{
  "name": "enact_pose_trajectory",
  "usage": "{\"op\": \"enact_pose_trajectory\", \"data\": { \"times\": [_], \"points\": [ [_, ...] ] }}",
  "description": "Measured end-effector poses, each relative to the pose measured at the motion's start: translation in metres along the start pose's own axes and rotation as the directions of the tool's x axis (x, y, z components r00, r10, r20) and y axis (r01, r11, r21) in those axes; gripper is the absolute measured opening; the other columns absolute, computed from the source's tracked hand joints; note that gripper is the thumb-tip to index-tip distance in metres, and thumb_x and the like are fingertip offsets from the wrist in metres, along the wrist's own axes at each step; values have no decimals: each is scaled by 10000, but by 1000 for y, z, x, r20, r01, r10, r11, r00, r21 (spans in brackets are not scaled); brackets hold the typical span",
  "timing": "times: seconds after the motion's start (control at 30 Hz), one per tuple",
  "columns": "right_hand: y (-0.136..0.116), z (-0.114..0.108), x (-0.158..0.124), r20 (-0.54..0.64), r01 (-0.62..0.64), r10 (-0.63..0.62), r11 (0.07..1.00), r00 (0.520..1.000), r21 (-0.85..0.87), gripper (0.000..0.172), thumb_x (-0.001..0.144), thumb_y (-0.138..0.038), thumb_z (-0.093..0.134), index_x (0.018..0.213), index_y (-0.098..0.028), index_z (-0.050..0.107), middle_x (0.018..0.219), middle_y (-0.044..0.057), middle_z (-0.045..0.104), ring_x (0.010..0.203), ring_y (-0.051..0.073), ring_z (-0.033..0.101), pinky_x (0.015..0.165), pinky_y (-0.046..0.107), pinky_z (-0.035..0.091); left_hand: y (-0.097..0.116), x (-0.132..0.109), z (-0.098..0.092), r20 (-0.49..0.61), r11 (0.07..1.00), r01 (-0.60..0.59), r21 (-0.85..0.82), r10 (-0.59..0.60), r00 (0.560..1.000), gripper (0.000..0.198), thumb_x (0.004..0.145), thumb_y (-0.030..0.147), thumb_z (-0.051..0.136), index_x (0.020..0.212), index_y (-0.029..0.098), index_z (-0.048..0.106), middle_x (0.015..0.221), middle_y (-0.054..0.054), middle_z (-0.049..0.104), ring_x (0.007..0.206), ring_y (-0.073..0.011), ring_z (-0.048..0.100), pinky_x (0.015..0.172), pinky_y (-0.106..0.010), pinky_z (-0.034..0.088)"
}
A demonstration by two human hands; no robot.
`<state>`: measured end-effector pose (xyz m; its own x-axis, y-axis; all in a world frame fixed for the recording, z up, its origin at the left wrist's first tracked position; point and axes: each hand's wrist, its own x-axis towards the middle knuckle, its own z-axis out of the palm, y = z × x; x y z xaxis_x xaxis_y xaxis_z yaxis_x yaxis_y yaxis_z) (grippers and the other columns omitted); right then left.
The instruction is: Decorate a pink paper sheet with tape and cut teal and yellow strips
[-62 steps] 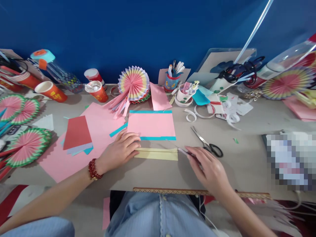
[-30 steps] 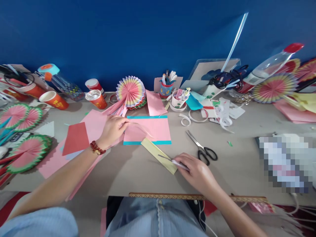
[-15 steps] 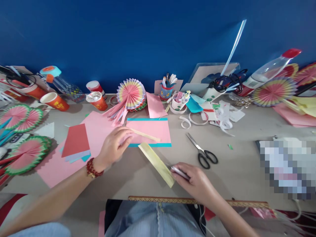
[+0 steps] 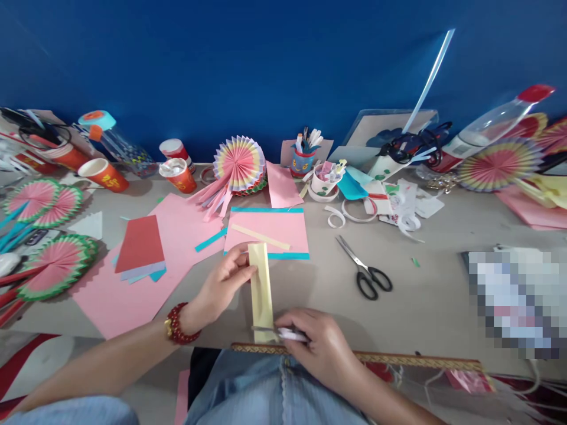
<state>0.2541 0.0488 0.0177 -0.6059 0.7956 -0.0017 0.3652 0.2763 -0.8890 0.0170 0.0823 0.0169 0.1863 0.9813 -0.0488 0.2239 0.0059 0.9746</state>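
My left hand (image 4: 228, 280) pinches the upper end of a folded pale-yellow paper strip (image 4: 262, 289) between thumb and fingers. In my right hand (image 4: 316, 339) is a white-handled craft knife (image 4: 290, 334), its thin blade lying across the strip's lower end, near the table edge. Beyond the strip, a pink paper sheet (image 4: 266, 221) with blue bands along its long edges lies flat. A narrow cream paper strip (image 4: 261, 236) rests slantwise on that sheet, and a narrow blue strip (image 4: 211, 239) lies to its left.
Black-handled scissors (image 4: 364, 268) lie open to the right. Pink sheets (image 4: 177, 230) and a red paper piece (image 4: 140, 245) are on the left. Paper fans (image 4: 239, 164), orange cups (image 4: 104, 175), a pen cup (image 4: 302, 161) and a red-capped bottle (image 4: 491, 127) stand along the blue wall.
My left hand has let go of the cream strip, now on the pink sheet, and grips the yellow strip. That strip is turned more upright; the knife has moved left onto its lower end.
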Motion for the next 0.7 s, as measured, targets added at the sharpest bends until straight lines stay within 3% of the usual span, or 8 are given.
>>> {"op": "enact_pose_trajectory", "data": {
  "times": [0.07, 0.17, 0.3, 0.4, 0.5, 0.57, 0.63, 0.7],
  "points": [
    [-2, -7, -1, 31, -1, 1, 1000, 1000, -4, 145, 911, -299, 618, 1025, -234, 679, 910, 16, 735, 795, 161, 687, 698, 235, 487, 4, 7, -7, 52, 986, -63, 157, 56, 997, 341, 992, 272, 437, 1330, 230, 466, 1082, -63, 687, 982, -196, 673, 800, -312, 562],
    [0, -26, -2, -22, -6, 3, 994, 1000, -106, 319, 918, -492, 613, 1105, -235, 638, 926, 25, 736, 757, 175, 693, 644, 244, 489, 13, 17, -16, 249, 882, -179, 436, 73, 966, 317, 999, 273, 451, 1304, 232, 525, 1096, -41, 688, 957, -182, 671, 782, -278, 533],
    [10, -48, -2, -133, -28, -17, 946, 991, -323, 226, 1020, -382, 407, 1119, -228, 541, 878, 31, 719, 697, 171, 683, 599, 250, 475, 16, 28, -17, 509, 669, -440, 599, 107, 854, 245, 1035, 247, 408, 1154, 227, 620, 1042, -38, 687, 968, -196, 653, 859, -319, 504],
    [17, -54, -4, -150, -21, -49, 901, 988, -434, 175, 1033, -312, 375, 1046, -235, 532, 878, 35, 701, 710, 170, 676, 612, 255, 474, 8, 28, -13, 528, 532, -543, 650, 197, 826, 254, 1036, 213, 398, 1145, 199, 627, 1054, -66, 669, 1012, -217, 628, 915, -361, 492],
    [22, -56, -4, -102, 16, -72, 885, 992, -466, 177, 1032, -282, 397, 1048, -228, 565, 902, 38, 695, 739, 167, 671, 648, 264, 493, 2, 15, -13, 451, 451, -558, 697, 329, 829, 244, 1011, 163, 441, 1191, 186, 604, 1138, -91, 649, 1063, -225, 602, 946, -376, 483],
    [26, -56, -3, -78, 61, -111, 877, 991, -476, 185, 1024, -257, 423, 1089, -225, 593, 958, 49, 702, 823, 177, 677, 719, 281, 517, -1, 1, -14, 396, 419, -553, 720, 407, 823, 180, 998, 161, 476, 1092, 191, 627, 1073, -77, 663, 998, -216, 608, 930, -380, 484],
    [30, -56, -1, -66, 107, -163, 855, 985, -507, 202, 1017, -235, 446, 1124, -222, 616, 1009, 62, 707, 904, 191, 670, 788, 306, 527, -4, -12, -14, 403, 381, -576, 723, 445, 800, 108, 986, 190, 530, 1003, 195, 637, 994, -57, 679, 926, -205, 610, 900, -378, 489],
    [35, -54, 1, -56, 136, -200, 822, 978, -553, 215, 1012, -225, 466, 1144, -213, 636, 1039, 73, 707, 944, 204, 657, 826, 329, 529, -7, -23, -13, 470, 314, -640, 701, 471, 747, 107, 979, 182, 554, 1033, 197, 645, 999, -44, 702, 930, -199, 618, 895, -365, 489]
  ]
}}
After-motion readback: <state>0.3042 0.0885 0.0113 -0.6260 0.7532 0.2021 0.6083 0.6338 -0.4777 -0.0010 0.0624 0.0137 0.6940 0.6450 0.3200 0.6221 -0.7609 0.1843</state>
